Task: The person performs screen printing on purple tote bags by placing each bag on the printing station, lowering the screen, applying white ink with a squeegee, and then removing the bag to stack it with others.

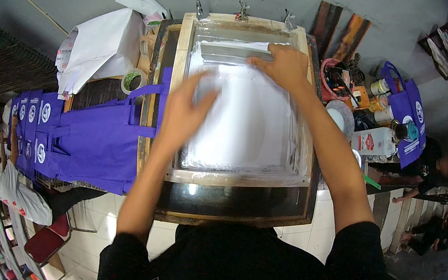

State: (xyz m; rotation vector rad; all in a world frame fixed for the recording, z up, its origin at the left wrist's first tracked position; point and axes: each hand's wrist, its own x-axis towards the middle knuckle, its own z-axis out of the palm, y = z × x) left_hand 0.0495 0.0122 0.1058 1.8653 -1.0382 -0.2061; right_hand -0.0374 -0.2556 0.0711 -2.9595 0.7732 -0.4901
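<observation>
A wooden-framed printing screen [185,41] lies on the dark-topped table before me, with a white mesh [244,120]. Across the far part of the mesh rests a long greyish squeegee [228,54]. My right hand [284,65] grips the squeegee's right part, thumb on the near side. Blurred by motion, my left hand [190,100] hovers over the mesh's left side, short of the squeegee. Its thumb stands apart from the fingers and nothing shows in it. Metal clamps [243,12] sit along the frame's far edge.
Purple bags [100,133] are spread left of the screen. Behind them are a tape roll [133,81] and a white package [105,44]. Jars [379,87], a plastic jug [373,141] and a pink basket [326,77] crowd the right. Another person [25,191] is at far left; others are at right.
</observation>
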